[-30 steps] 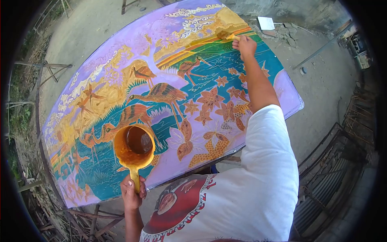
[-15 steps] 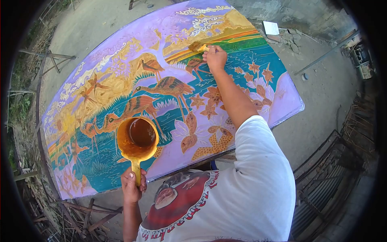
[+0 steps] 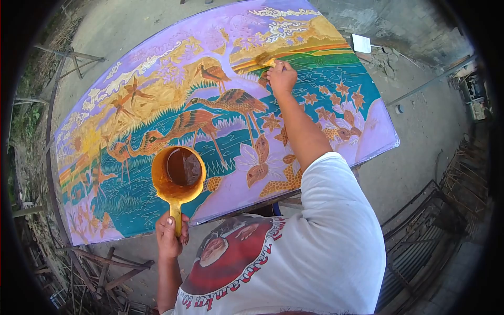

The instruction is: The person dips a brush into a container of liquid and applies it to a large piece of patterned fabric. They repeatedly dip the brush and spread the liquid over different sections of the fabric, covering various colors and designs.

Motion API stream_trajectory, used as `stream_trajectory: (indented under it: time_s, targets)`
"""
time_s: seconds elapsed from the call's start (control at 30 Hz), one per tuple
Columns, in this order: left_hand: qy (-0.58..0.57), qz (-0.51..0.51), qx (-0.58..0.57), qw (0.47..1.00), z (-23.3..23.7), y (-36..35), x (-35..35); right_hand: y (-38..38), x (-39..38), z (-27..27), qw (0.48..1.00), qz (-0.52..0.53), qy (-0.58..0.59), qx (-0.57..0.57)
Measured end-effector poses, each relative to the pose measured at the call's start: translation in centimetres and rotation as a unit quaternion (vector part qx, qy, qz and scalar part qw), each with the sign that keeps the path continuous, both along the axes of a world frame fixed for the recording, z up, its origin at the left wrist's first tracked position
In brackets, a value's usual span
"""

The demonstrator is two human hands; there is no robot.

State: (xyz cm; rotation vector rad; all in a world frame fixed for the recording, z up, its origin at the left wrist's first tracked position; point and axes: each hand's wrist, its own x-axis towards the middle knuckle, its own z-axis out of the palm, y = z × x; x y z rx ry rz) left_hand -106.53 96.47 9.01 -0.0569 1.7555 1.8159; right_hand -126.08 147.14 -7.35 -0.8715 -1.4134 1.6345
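My left hand (image 3: 170, 234) is wrapped round the handle of a yellow dipper (image 3: 178, 197), held upright near the lower edge of a large painted cloth (image 3: 236, 215). Dark brown liquid (image 3: 183, 166) shows inside the dipper. Farther up, my right hand (image 3: 282, 77) pinches a brush with a yellow handle (image 3: 269, 62). The dark bristles touch or hover just over the yellow and green bands of the picture. Orange-brown birds (image 3: 231, 102), flowers and teal water cover the cloth between my hands.
Wooden supports (image 3: 107, 270) stand at the cloth's lower left corner. A white flat piece (image 3: 361, 43) lies on the ground beyond the right edge. Sticks and corrugated sheet (image 3: 415, 252) lie at the lower right, and a wall (image 3: 425, 26) rises at the upper right.
The brush in my right hand has shifted slightly right across the view, as has the upper part of the cloth. The dipper is a little higher in view, and its liquid shows more fully.
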Motion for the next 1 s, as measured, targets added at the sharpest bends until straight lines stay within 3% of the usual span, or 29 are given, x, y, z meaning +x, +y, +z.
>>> stream_trajectory:
  time_s: [0.17,0.27,0.4,0.67,0.77,1.0]
  targets:
    - [0.002,-0.004,0.000,1.000,-0.1,-1.4,0.1,-1.7,-1.9,-2.2,0.996,0.048,-0.048,0.064]
    - [0.001,-0.003,0.007,1.000,-0.3,-2.5,0.4,-1.7,-2.3,-1.8,0.998,-0.035,-0.018,0.058]
    - [0.006,-0.004,0.004,1.000,0.0,-3.3,0.5,-1.8,-3.9,-5.3,0.984,0.052,-0.071,0.155]
    - [0.005,0.019,0.005,1.000,-0.3,-5.2,0.6,-4.8,-2.0,0.6,0.990,0.131,-0.049,0.013]
    - [0.001,0.025,0.008,1.000,-0.4,-5.5,0.6,-3.5,-1.9,0.3,0.990,0.119,-0.052,0.054]
    - [-0.001,0.022,-0.003,1.000,-0.4,-5.6,0.3,-3.4,-2.4,0.9,0.988,0.147,-0.048,0.023]
